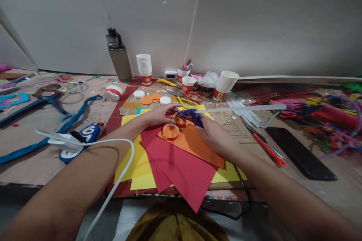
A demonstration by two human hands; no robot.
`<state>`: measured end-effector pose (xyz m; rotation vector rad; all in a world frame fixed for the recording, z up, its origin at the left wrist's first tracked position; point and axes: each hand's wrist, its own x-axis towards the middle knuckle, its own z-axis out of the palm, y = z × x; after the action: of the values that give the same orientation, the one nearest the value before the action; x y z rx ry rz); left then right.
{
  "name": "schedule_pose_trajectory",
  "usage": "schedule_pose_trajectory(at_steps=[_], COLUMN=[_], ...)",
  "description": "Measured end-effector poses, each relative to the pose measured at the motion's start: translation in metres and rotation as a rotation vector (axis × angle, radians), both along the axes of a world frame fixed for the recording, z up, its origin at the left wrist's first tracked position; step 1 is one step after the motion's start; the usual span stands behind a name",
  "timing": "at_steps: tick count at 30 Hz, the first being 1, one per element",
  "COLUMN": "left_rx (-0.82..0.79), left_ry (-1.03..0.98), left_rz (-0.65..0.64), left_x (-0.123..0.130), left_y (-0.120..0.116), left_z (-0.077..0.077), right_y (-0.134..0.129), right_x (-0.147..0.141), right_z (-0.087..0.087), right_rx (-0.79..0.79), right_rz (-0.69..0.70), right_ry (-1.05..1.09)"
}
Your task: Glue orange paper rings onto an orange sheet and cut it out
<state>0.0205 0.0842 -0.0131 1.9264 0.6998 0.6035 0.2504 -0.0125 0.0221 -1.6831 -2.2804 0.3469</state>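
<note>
Blue, a glue gun [198, 120] is grasped in the fingers of the right hand [214, 132] near orange paper [195, 143] (the grip of the left hand [160, 115] cannot be told).

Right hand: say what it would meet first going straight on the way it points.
Probably the left hand, close in front of the blue glue gun that the right hand holds; the exact depth between them is unclear.

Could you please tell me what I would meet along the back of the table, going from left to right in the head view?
Bottle, cup stack, white device, pen cup, clear plastic, second cup stack.
</note>
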Motion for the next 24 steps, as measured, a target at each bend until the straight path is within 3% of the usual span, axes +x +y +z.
schedule_pose_trajectory(at_steps=[24], left_rx=[-0.032], left_ry=[0.015], left_rz=[-0.007], left_x=[-0.002], left_y=[0.000], left_z=[-0.001], right_y=[0.008], right_x=[0.010], right_z=[0.003], right_rx=[-0.155], right_rz=[0.059], right_ry=[0.230])
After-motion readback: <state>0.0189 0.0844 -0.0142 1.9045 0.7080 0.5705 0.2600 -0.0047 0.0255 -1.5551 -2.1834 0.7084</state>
